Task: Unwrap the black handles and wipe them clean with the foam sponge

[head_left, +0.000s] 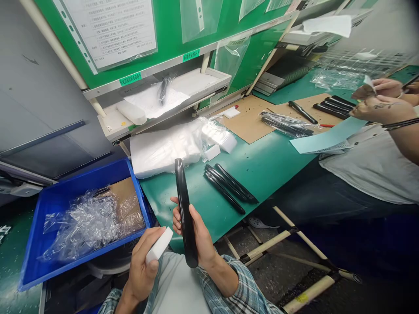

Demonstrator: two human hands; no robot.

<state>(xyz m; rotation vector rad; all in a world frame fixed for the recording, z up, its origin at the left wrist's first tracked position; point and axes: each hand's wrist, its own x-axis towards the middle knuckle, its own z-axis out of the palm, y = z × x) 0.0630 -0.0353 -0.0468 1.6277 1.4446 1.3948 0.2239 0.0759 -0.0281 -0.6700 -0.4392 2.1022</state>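
My right hand is wrapped round a long glossy black plastic part, held upright with its rounded lower end toward me. Just left of it, my left hand grips a white sponge block between thumb and fingers. The sponge is apart from the black part. Several similar black parts lie side by side on the green tabletop beyond my right hand. Behind them are a small white block and a clear bag with white blocks in it.
On the left stands a blue bin holding crumpled clear plastic film and cardboard. White foam sheeting lies under a shelf. To the right, a co-worker's hands hold a small piece above more black parts on cardboard.
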